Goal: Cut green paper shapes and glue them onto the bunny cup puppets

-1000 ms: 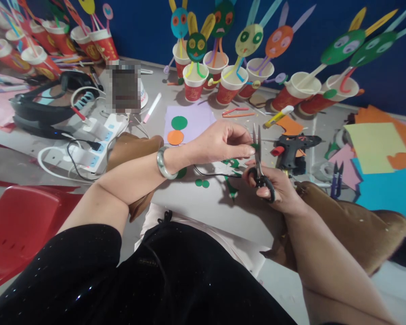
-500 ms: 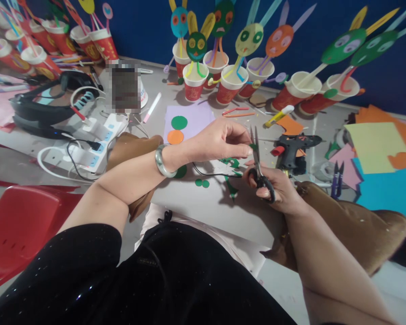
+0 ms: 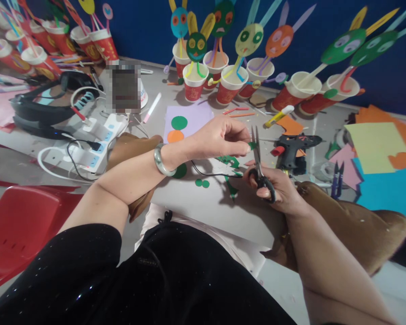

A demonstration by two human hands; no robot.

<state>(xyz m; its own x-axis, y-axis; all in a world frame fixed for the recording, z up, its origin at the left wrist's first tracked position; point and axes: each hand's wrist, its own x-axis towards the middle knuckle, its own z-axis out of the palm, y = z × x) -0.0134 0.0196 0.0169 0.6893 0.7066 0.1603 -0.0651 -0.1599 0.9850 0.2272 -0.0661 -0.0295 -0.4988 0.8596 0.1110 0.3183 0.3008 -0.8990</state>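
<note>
Between the fingertips of my left hand (image 3: 225, 137) is a small piece of green paper (image 3: 252, 146). My right hand (image 3: 277, 187) grips a pair of black-handled scissors (image 3: 264, 180), blades pointing up and slightly parted beside the green piece. Below my hands lie green paper scraps (image 3: 230, 187) and two small green paper circles (image 3: 202, 183) that touch. Beyond my left wrist, a larger green circle (image 3: 179, 123) and an orange circle (image 3: 175, 136) rest on a lilac sheet (image 3: 189, 113). Another green circle (image 3: 180, 171) is partly covered by my left forearm.
Red paper cups (image 3: 195, 81) with paper rabbit heads stand along the blue wall. To the right are a hot glue gun (image 3: 292, 151), a yellow cutter knife (image 3: 279, 116), purple-handled snips (image 3: 337, 180) and coloured paper (image 3: 375, 146). A power strip (image 3: 103, 144) and a red chair (image 3: 23, 225) are on the left.
The green piece in my left fingertips has shifted slightly and shows a bit more beside the blades. My left hand has moved marginally; the scissors stay nearly in place.
</note>
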